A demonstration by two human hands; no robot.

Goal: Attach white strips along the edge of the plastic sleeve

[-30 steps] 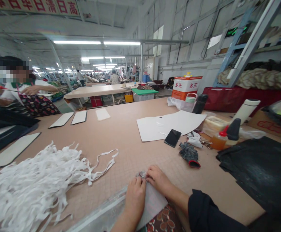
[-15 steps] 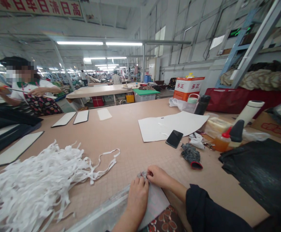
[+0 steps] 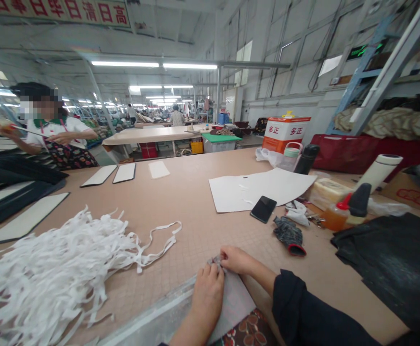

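Note:
At the table's near edge lies a flat greyish sheet [image 3: 235, 300], next to a translucent strip [image 3: 152, 317] with a pale band along it. At the sheet's far end is a small crumpled grey piece [image 3: 215, 260], its kind unclear. My left hand [image 3: 209, 290] lies over the sheet, its fingers bent and together at the crumpled piece. Close beside it, my right hand [image 3: 235, 260] pinches the same piece between thumb and fingers. The undersides of the left fingers are hidden.
Left is a heap of white fabric strips [image 3: 61, 264]. White panels [image 3: 97, 176] lie beyond it. To the right are a phone [image 3: 263, 209], a knitted glove [image 3: 289, 235], a squeeze bottle [image 3: 336, 216] and black sheets [image 3: 393, 259]. A co-worker [image 3: 56, 129] stands far left.
The whole view has shifted slightly to the right. Both hands stay at the crumpled grey piece with almost the same grip.

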